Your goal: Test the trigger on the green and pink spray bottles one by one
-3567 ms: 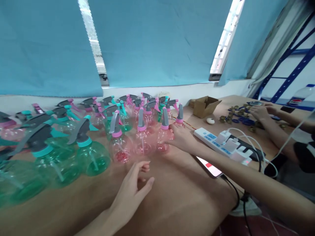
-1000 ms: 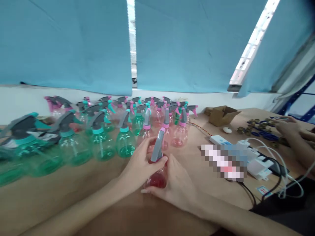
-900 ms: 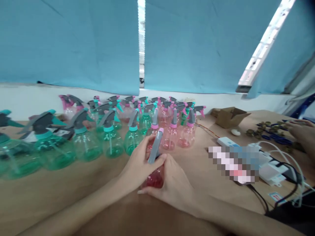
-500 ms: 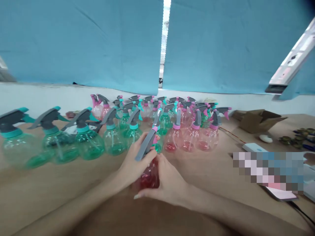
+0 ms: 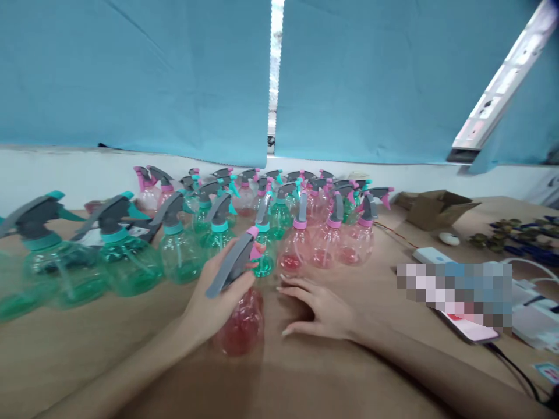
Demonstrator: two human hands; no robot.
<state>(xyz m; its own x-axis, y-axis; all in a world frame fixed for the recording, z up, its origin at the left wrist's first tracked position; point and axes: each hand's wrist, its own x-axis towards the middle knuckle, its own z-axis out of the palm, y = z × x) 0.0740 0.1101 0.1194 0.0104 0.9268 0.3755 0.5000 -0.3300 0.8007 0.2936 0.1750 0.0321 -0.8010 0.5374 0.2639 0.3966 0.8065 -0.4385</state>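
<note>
A round pink spray bottle (image 5: 241, 329) with red liquid stands near me, its grey lever slanting upward. My left hand (image 5: 213, 291) wraps round its neck, just below the pink and grey spray head. To the right of the bottle, my right hand (image 5: 321, 308) is apart from it, fingers spread and low over the table, holding nothing. Beyond my hands are three pink spray bottles (image 5: 322, 247) in a row. Left of them run several green spray bottles (image 5: 128, 265) with grey and turquoise heads.
More spray bottles crowd together at the back by the wall. On the right are an open cardboard box (image 5: 439, 210), a white mouse (image 5: 449, 238), a phone (image 5: 474, 331) on a cable, a white power strip (image 5: 537, 323) and several brass fittings (image 5: 498, 230). Blue curtains (image 5: 131, 75) hang behind.
My right hand has let go of the pink spray bottle and moved right, its fingers opening. My left hand keeps its hold. The view has shifted, so the scene sits further left on the right side.
</note>
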